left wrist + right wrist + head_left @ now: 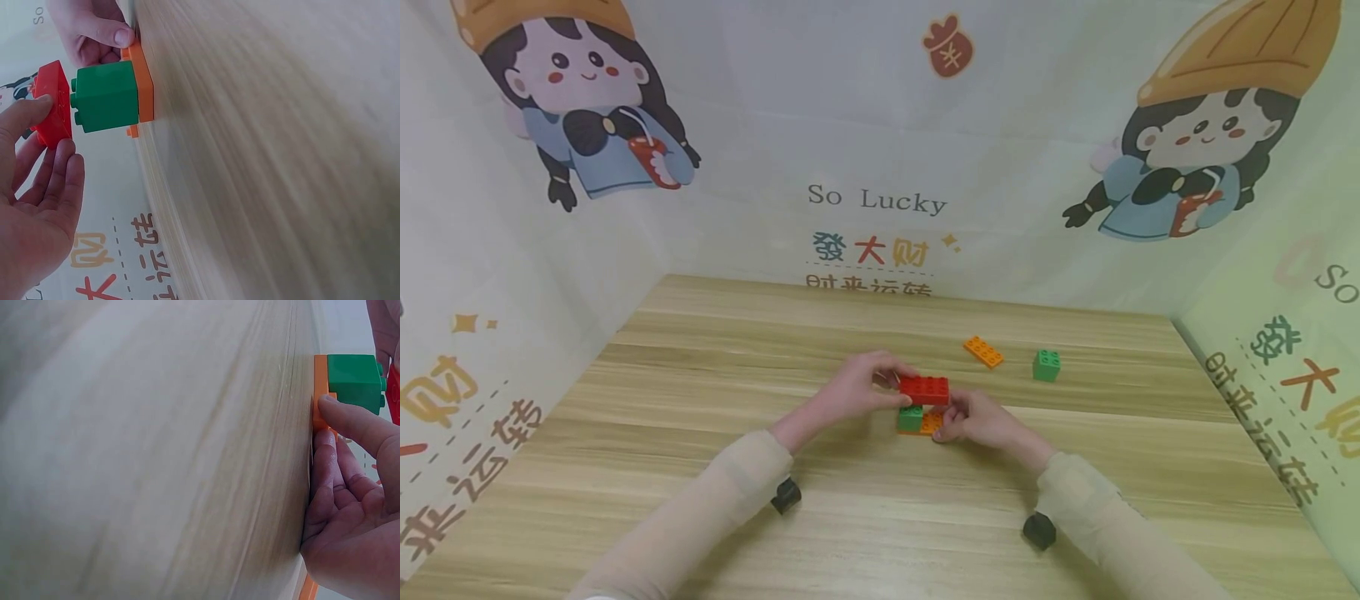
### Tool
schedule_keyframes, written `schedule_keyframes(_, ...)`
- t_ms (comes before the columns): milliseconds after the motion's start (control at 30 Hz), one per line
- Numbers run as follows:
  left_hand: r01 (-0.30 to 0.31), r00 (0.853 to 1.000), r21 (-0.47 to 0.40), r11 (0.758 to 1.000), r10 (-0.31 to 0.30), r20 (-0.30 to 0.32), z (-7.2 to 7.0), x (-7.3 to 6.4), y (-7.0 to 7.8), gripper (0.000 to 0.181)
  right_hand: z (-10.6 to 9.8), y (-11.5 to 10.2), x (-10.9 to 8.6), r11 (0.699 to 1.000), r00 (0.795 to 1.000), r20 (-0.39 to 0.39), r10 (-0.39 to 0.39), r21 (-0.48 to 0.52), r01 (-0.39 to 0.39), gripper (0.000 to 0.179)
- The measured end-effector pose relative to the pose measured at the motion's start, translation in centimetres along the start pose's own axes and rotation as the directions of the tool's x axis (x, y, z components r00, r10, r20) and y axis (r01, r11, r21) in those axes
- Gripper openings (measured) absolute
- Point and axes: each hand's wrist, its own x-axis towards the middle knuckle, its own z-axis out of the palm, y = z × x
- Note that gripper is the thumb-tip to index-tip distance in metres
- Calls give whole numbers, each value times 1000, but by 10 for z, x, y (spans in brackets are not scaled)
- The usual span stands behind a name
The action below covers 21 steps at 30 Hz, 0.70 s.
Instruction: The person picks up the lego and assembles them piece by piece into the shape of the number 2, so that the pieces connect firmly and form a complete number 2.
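Left hand point(859, 387) near right hand point(987, 419), both mid-pinch

A booth-like space, home or studio unclear: cartoon-printed cloth point(737, 125) rises behind the desk point(760, 333) and along both its sides.

The red brick point(925, 390) looks smooth, slightly glossy plastic; below it, the green block point(107, 97) and orange plate point(145, 87), smooth plastic too; the surface point(700, 375) beneath it, wood-grained; the backdrop point(745, 150) behind it, faintly creased cloth.

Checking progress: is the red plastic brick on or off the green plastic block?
Off: under the red brick, the green block shows bare studs.
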Motion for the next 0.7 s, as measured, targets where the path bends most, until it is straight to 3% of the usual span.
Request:
schedule_keyframes(433, -62, 998, 21, 998, 62, -4, 3, -3, 1, 35, 0, 0, 0, 1000, 1000, -5, -3, -8, 3, 38)
schedule_keyframes(700, -50, 999, 8, 999, 50, 1, 5, -6, -1, 35, 0, 2, 0, 1000, 1000, -14, -7, -23, 6, 37)
